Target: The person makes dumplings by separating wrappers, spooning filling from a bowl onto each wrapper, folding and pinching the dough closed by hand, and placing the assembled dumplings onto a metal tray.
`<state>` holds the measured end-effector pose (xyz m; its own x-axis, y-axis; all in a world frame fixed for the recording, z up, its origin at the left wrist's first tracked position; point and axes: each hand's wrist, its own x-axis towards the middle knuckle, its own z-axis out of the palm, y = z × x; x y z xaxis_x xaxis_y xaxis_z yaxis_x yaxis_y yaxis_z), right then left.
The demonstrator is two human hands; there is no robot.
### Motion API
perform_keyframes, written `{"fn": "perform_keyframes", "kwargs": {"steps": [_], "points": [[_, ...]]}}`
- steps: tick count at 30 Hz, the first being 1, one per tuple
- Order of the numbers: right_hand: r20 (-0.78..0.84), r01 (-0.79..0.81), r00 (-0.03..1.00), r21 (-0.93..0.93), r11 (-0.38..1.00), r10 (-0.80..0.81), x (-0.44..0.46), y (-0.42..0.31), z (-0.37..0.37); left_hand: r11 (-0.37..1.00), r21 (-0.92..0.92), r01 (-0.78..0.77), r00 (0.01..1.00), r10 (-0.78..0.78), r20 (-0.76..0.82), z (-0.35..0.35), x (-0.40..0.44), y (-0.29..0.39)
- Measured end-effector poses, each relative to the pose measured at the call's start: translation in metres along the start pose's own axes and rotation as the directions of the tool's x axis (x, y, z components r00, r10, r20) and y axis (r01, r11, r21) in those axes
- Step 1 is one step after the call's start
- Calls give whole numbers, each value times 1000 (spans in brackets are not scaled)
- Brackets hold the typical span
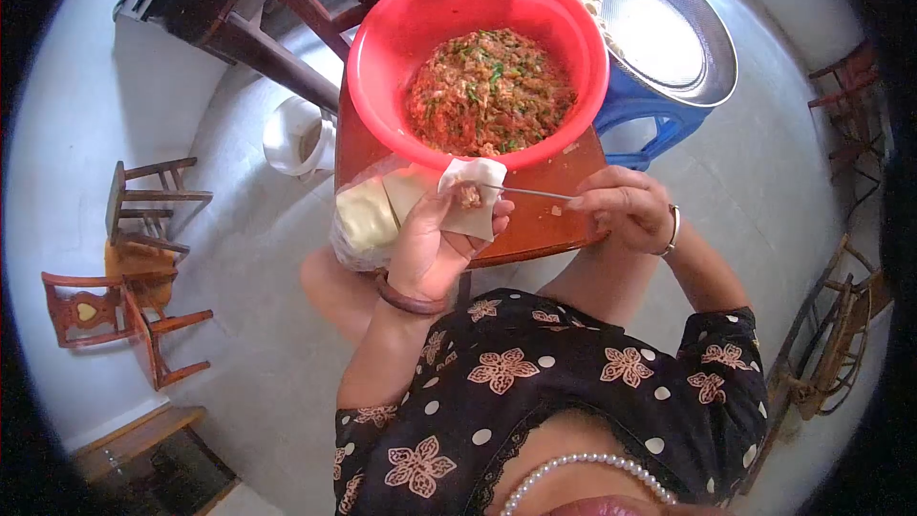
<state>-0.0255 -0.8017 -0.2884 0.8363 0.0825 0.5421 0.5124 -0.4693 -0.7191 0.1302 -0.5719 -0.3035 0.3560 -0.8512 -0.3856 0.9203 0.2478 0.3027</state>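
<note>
The left hand (437, 241) holds a thin square white dough wrapper (475, 222) across its palm and fingers, just in front of the near rim of a round red plastic bowl (377, 62). A small lump of pinkish filling (470, 198) lies on this wrapper. The right hand (629, 204) grips a thin metal utensil (537, 193) between thumb and fingers, and its far end reaches the wrapper. The bowl, which contains chopped red-and-green filling (492, 91), stands on a reddish-brown wooden seat (540, 229).
</note>
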Motion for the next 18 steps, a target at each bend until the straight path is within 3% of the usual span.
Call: {"fn": "perform_keyframes", "kwargs": {"steps": [1,3,4,6,11,18], "points": [[1,2,1000,2,1000,-2,-2,-3,2,997,68,-47,999,48,-9,6,-2,-1],[-103,-203,965,287,936,240,-5,-8,4,986,136,-94,995,97,-16,10,-2,-3],[-104,-201,966,285,937,238,-5,-7,5,980,165,-111,994,111,9,8,-2,-3],[-238,-213,934,232,949,267,-2,-2,3,972,196,-128,992,123,36,9,-2,-4],[-299,-461,846,7,887,442,12,23,-2,986,137,-98,994,105,-40,10,-6,-9],[-360,-379,876,-106,919,320,12,41,6,995,98,-10,1000,8,23,13,-9,-17]]}}
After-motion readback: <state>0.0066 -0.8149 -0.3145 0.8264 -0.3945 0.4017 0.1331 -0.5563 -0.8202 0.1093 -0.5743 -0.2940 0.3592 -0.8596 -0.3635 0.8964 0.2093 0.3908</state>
